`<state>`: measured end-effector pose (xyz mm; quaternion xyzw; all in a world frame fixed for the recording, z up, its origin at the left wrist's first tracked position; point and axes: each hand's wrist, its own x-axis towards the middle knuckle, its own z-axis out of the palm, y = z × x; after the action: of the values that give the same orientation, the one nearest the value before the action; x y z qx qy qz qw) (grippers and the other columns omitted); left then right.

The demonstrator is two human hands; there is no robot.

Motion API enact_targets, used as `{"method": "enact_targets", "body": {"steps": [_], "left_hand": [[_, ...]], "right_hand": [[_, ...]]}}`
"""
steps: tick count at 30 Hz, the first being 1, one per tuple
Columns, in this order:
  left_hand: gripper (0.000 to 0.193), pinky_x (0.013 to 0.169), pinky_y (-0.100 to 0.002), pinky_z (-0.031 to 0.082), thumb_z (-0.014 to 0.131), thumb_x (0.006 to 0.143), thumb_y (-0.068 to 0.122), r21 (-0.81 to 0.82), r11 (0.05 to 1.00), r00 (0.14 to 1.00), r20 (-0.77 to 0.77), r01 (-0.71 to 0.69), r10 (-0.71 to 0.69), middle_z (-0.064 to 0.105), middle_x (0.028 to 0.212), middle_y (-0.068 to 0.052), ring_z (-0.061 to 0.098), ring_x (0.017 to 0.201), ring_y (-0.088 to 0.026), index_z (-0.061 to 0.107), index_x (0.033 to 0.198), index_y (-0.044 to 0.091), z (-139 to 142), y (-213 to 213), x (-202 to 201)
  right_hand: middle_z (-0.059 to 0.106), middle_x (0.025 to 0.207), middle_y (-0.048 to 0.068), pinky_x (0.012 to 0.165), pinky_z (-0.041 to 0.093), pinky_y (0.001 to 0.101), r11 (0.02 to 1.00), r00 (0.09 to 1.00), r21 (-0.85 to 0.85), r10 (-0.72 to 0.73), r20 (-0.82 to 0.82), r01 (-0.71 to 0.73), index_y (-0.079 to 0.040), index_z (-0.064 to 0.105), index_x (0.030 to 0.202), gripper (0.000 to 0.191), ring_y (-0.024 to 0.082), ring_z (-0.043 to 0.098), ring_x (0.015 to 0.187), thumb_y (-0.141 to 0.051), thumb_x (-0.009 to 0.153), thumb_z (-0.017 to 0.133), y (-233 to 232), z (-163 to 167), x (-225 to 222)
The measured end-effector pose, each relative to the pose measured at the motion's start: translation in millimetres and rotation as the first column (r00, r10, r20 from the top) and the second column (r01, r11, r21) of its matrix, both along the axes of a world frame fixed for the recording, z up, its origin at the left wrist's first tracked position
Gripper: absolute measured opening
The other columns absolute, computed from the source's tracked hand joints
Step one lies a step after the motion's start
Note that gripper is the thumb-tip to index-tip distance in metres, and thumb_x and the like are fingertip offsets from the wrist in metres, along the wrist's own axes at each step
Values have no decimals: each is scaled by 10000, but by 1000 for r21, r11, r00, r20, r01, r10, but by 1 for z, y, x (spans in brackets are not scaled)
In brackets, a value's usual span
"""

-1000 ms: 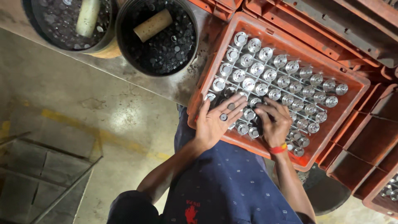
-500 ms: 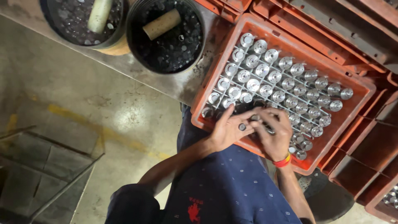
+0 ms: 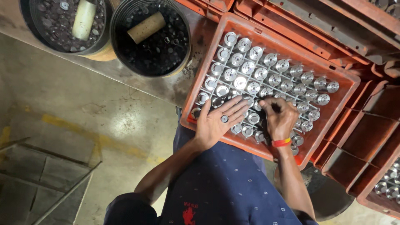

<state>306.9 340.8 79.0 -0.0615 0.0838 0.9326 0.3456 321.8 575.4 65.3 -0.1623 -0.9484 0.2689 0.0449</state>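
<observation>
An orange plastic crate (image 3: pixel 329 68) with a grid divider holds several shiny round metal parts (image 3: pixel 261 73), one per cell. My left hand (image 3: pixel 216 121) lies palm up over the crate's near left cells, fingers spread, with one small metal washer (image 3: pixel 224 118) resting on the palm. My right hand (image 3: pixel 281 117), with an orange band at the wrist, is curled over the near middle cells, fingertips pressed down among the parts. What the right fingers pinch is hidden.
Two black buckets of small dark metal pieces stand at the top left, one with a pale cylinder (image 3: pixel 83 18), one with a brown cylinder (image 3: pixel 146 27). More orange crates (image 3: pixel 366 137) lie right and behind. A concrete floor and a metal frame (image 3: pixel 50 175) are at the left.
My left hand has turned palm up and flattened, showing a small washer. My right hand has shifted slightly right and curled down into the cells.
</observation>
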Motion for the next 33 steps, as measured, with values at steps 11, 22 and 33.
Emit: {"method": "enact_targets", "body": {"steps": [11,22,33], "left_hand": [[893,1172,-478,294,177,1001,694,-13,999,990,138,44,-41,362,1613,-189,379,1463,-288,276,1609,47,-31,40,5],[733,1042,-438,460,280,1052,541,-335,939,975,-173,76,-141,610,1414,-218,608,1256,-298,412,1517,-10,-35,15,20],[473,849,-359,544,458,1055,355,-557,793,959,-253,-249,124,691,1140,-207,679,971,-266,530,1344,-12,-47,-72,-21]], "right_hand": [[766,1042,110,885,532,339,882,890,-217,348,-295,-418,-34,762,1070,223,226,695,945,-78,852,758,-52,52,27],[762,1069,117,896,538,347,982,975,-189,-38,-219,-4,-39,766,1028,103,240,715,986,-76,932,756,7,22,46],[782,997,113,761,547,346,983,996,-176,-58,-66,45,-55,799,1047,165,221,727,822,-194,960,779,25,11,8]]}}
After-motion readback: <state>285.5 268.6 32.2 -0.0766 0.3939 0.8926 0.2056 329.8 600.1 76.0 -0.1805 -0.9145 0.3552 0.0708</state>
